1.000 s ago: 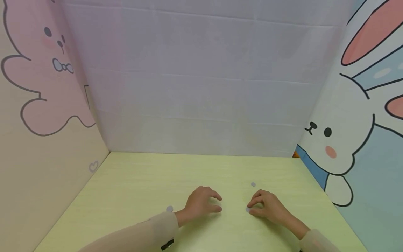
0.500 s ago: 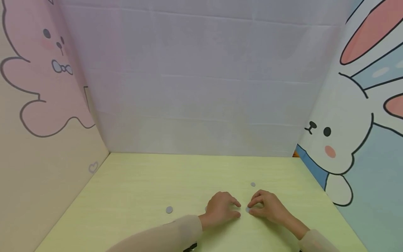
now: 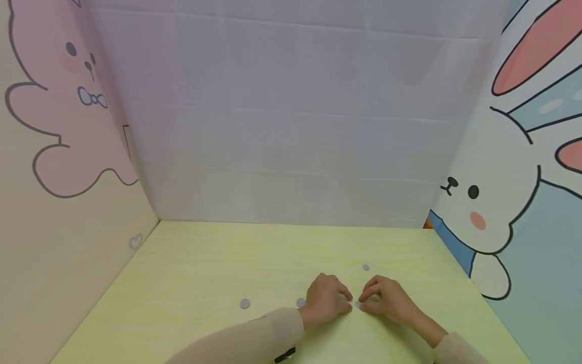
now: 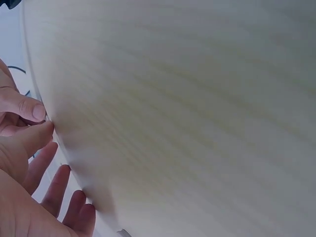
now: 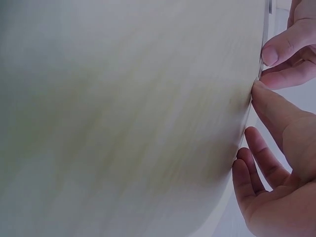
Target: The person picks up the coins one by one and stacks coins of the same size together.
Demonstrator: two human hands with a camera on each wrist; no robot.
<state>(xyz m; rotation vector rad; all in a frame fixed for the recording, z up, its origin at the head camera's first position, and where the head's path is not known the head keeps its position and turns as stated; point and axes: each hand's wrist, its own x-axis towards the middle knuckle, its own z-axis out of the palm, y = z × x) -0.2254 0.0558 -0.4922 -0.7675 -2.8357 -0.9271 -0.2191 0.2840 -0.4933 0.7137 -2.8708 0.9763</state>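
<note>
Flat on the yellow tabletop lies a small grey coin [image 3: 358, 305]. My right hand [image 3: 390, 302] pinches at this coin, thumb and fingertips on its right side. My left hand [image 3: 325, 299] is just left of it, thumb and fingers parted with a narrow gap to the coin. In the left wrist view, the left hand [image 4: 47, 192] has its fingers spread with the tips at the table. In the right wrist view, the right hand [image 5: 276, 163] has its thumb tip at the surface; the coin itself is hard to make out there.
A second coin [image 3: 301, 302] lies beside the left wrist, and another coin [image 3: 245, 303] farther left. Behind the right hand is one more coin [image 3: 366, 267]. A pale back panel [image 3: 291, 126] and printed side panels [image 3: 491, 217] enclose the yellow table [image 3: 204, 263].
My left hand has slid right across the table to the coin at my right hand, uncovering the second coin behind its wrist. My right hand has stayed in place.
</note>
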